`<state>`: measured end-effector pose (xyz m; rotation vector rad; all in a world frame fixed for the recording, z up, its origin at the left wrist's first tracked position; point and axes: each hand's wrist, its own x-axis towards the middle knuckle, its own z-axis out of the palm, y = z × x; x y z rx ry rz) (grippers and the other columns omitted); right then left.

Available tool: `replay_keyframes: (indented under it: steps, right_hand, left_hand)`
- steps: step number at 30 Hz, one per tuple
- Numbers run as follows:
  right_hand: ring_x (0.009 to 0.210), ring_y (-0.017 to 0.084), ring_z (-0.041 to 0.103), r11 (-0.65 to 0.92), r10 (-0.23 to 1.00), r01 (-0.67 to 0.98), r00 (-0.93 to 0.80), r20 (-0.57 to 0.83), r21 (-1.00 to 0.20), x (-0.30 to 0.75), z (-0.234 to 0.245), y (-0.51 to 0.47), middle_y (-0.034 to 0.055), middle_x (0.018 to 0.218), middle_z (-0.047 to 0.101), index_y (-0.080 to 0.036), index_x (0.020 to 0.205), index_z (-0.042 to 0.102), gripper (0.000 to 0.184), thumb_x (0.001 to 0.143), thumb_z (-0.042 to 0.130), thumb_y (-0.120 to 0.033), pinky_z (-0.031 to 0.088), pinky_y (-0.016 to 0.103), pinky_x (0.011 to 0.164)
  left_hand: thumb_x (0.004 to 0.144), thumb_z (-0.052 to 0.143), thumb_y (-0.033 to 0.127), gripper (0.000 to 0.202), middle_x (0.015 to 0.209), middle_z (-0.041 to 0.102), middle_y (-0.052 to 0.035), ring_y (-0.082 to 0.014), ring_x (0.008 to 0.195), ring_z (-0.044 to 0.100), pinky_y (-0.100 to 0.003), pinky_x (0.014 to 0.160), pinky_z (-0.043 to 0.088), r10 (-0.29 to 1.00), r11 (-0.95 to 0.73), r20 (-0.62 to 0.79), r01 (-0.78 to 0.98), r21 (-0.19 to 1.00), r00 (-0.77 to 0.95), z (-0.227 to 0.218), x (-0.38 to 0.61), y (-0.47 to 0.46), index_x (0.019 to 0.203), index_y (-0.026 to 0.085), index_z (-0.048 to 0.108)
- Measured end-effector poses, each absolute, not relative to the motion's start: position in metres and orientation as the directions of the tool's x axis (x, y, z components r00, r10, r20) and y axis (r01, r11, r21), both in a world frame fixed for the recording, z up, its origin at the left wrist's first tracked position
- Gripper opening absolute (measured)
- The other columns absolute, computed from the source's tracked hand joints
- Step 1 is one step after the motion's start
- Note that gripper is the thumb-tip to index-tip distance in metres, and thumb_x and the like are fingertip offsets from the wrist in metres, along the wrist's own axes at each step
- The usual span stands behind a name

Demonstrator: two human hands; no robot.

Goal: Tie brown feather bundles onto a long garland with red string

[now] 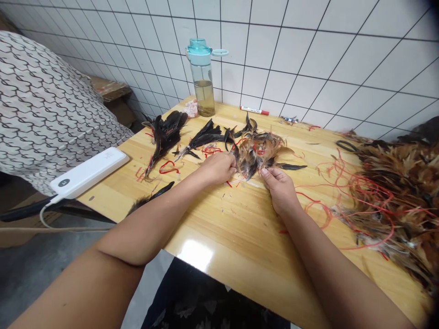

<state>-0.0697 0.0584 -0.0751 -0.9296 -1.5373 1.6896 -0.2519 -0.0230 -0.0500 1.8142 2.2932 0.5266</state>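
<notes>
A loose pile of brown and black feathers (262, 145) lies on the wooden table, with bits of red string among them. At its left edge is my left hand (221, 167), fingers curled closed on feathers; its fingertips are partly hidden. My right hand (279, 186) pinches feathers at the pile's lower right edge between thumb and index finger. One dark feather (291, 167) sticks out to the right, just above that hand. Left of the pile rest a bunch of black feathers (204, 135) and a larger black bunch (166, 132).
A big heap of brown feathers (404, 183) covers the right side, with tangled red string (338, 183). A water bottle (205, 87) and red-capped marker (254, 110) stand and lie near the tiled wall. A white power bank (91, 171) with a cable sits at the left edge, beside patterned cloth (51, 109).
</notes>
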Motion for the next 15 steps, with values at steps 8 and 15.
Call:
replay_keyframes:
  steps: [8, 15]
  right_hand:
    - [0.065, 0.012, 0.050, -0.127, 0.841, -0.053, -0.535, -0.079, -0.991, -0.0714, -0.0791, 0.0598, 0.0002, 0.071, 0.064, -0.019, 0.072, 0.064, 0.032, 0.061, 0.076, -0.046, 0.040, 0.028, 0.064]
    - [0.064, 0.013, 0.051, -0.097, 0.835, -0.022, -0.546, -0.070, -0.995, -0.0706, -0.0798, 0.0600, -0.0008, 0.068, 0.063, -0.018, 0.072, 0.064, 0.034, 0.064, 0.074, -0.049, 0.040, 0.028, 0.065]
  left_hand:
    - [0.076, 0.059, 0.027, 0.011, 0.061, 0.050, 0.0041, -0.0091, 0.055, 0.040, -0.022, 0.056, 0.031, 0.933, 0.099, 0.095, 0.502, 0.859, -0.347, -0.0457, -0.2536, -0.0193, 0.074, 0.017, 0.052]
    - [0.076, 0.054, 0.021, 0.006, 0.068, 0.059, 0.0006, -0.0130, 0.063, 0.048, -0.025, 0.062, 0.034, 0.913, 0.174, 0.155, 0.705, 0.687, -0.376, -0.0525, -0.2587, -0.0195, 0.078, 0.018, 0.058]
